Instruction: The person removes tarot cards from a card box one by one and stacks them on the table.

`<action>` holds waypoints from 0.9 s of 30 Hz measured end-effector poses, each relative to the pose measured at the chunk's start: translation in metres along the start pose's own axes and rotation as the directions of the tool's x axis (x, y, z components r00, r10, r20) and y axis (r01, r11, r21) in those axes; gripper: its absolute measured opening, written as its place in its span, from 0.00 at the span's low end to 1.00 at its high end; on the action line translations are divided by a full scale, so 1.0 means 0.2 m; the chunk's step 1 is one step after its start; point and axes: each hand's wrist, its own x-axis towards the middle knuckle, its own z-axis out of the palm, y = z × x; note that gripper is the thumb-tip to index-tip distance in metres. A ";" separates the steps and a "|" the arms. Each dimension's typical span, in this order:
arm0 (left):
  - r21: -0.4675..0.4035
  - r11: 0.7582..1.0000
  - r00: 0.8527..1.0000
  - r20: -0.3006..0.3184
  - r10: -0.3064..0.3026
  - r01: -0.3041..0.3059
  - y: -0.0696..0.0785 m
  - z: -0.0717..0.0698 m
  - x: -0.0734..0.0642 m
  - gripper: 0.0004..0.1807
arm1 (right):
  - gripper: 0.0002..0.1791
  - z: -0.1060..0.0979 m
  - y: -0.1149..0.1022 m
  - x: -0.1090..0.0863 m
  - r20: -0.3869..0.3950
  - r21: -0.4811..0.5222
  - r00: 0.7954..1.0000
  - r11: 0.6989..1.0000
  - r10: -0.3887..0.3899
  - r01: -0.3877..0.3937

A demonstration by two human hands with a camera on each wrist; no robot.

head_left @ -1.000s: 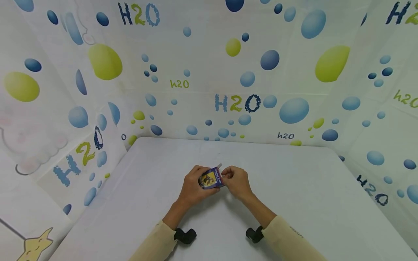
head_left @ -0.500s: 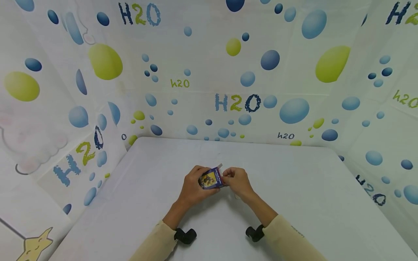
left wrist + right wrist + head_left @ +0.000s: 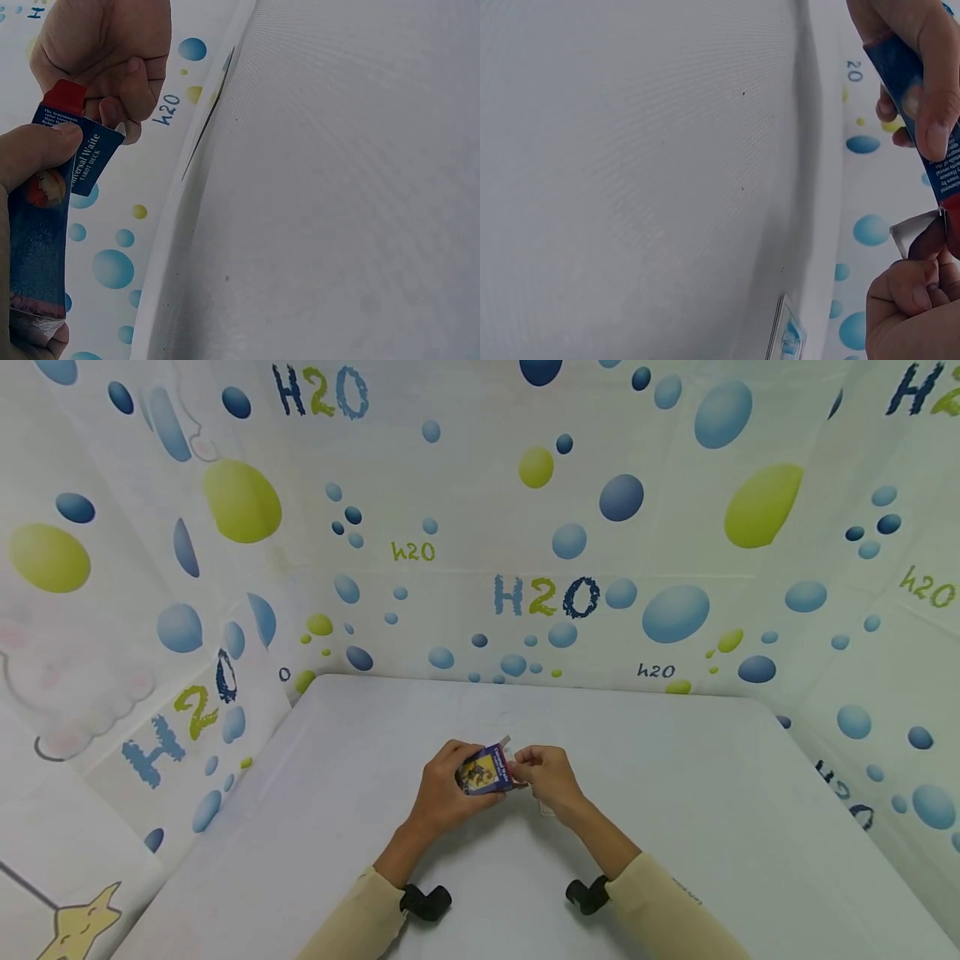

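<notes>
Tarot box (image 3: 481,772) in L hand (image 3: 439,787), R hand (image 3: 552,778) curled @ its end.

The tarot box (image 3: 477,772) is dark blue, with a yellow picture on its front and the title "Universal Waite". The left hand (image 3: 439,787) holds it tilted, its title end pointing between two and three o'clock in the head view. At this end, a red piece (image 3: 64,98) and a white flap (image 3: 910,227) stick out.

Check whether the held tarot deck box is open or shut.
Open: in the right wrist view, a pale flap sticks out from the end of the tarot deck box, against the right hand.
</notes>
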 end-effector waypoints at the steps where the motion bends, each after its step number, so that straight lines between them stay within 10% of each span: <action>1: -0.001 1.000 1.000 0.000 0.001 -0.001 0.00 0.00 0.00 0.39 | 0.06 0.00 0.00 0.00 0.003 0.010 1.000 1.000 0.008 -0.008; 27: 0.016 1.000 1.000 -0.007 0.017 -0.017 0.02 -0.01 0.00 0.39 | 0.06 -0.03 0.02 0.01 0.046 0.074 0.997 0.996 0.054 -0.058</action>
